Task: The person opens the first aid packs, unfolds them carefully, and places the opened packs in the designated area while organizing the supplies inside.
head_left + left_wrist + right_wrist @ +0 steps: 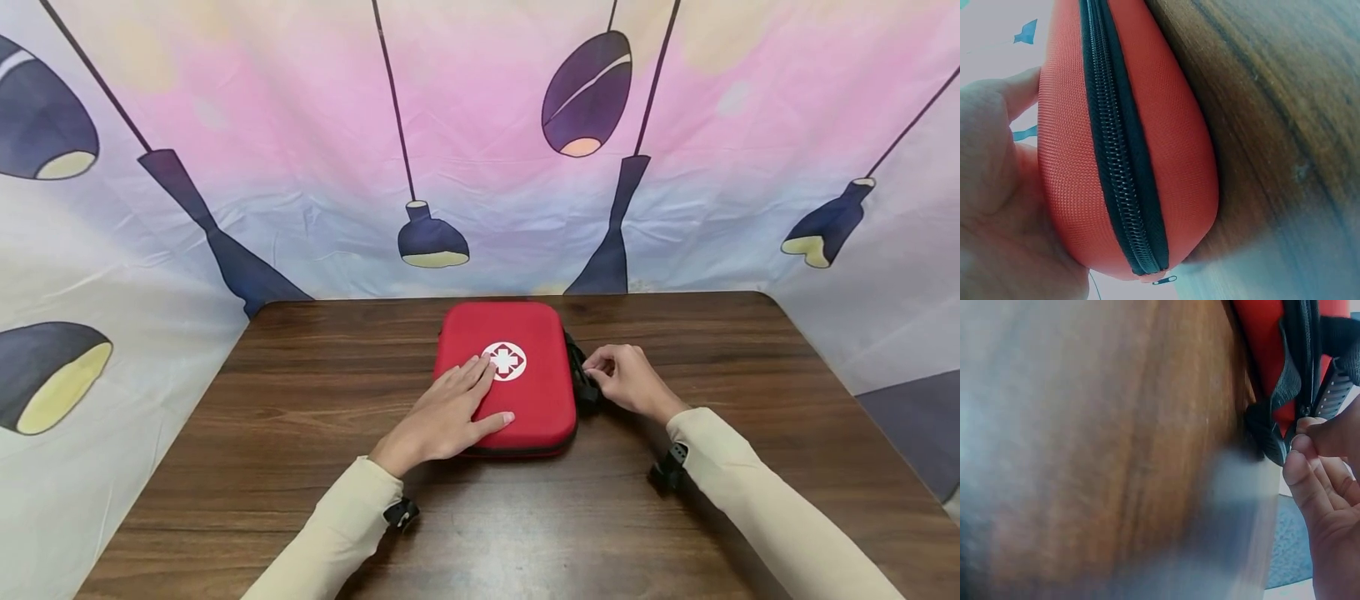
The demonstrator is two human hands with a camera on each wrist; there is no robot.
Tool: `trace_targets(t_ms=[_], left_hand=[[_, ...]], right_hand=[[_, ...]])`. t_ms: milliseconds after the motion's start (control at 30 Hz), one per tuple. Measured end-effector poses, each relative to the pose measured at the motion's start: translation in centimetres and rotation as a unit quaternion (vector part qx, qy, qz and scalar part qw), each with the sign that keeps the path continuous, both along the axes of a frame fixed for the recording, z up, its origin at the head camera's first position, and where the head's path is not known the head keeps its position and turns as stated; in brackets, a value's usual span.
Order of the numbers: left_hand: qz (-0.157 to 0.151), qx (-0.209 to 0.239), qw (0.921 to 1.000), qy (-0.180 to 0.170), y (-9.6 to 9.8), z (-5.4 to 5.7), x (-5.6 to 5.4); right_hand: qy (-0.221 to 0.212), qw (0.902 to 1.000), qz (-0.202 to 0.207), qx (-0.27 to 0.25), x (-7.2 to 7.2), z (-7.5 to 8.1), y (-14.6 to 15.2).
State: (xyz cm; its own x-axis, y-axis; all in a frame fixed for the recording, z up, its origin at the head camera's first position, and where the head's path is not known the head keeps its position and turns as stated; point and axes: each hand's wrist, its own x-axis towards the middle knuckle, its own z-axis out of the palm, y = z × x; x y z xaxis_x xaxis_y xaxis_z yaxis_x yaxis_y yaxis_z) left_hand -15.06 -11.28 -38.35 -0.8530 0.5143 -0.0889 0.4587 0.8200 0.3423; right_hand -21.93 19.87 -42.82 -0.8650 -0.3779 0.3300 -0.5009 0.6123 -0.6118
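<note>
A red first aid case (pixel 536 417) with a white cross emblem lies on the wooden table, its lid down. My left hand (pixel 442 412) rests on the lid with straight fingers, the fingertips touching the emblem. Along the near side seen in the left wrist view, the black zipper (pixel 1116 144) is closed, and a small zipper pull (pixel 1165 280) hangs at the corner. At the case's right side, my right hand (pixel 628 379) pinches a zipper pull (pixel 1300 422) between thumb and forefinger; the fingers partly hide it. A black strap (pixel 1285 378) hangs beside that zipper.
The brown table (pixel 315 433) extends around the case on every side. A cloth backdrop (pixel 495 167) printed with hanging lamps stands behind the table. Black wrist cameras (pixel 667 468) sit on both sleeves.
</note>
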Motion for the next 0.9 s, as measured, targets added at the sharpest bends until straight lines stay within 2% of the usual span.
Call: trace_targets(t_ms=[533,900], left_hand=[[-0.006,0.002,1.0,0.0,-0.2,0.2,-0.1],[-0.003,-0.002,1.0,-0.001,0.0,0.2,0.1]], right_hand=[[0.004,0.9998,0.005,-0.017,3.7,0.0,0.0],[-0.005,0.9984,-0.002,-0.056,6.8,-0.4,-0.2]])
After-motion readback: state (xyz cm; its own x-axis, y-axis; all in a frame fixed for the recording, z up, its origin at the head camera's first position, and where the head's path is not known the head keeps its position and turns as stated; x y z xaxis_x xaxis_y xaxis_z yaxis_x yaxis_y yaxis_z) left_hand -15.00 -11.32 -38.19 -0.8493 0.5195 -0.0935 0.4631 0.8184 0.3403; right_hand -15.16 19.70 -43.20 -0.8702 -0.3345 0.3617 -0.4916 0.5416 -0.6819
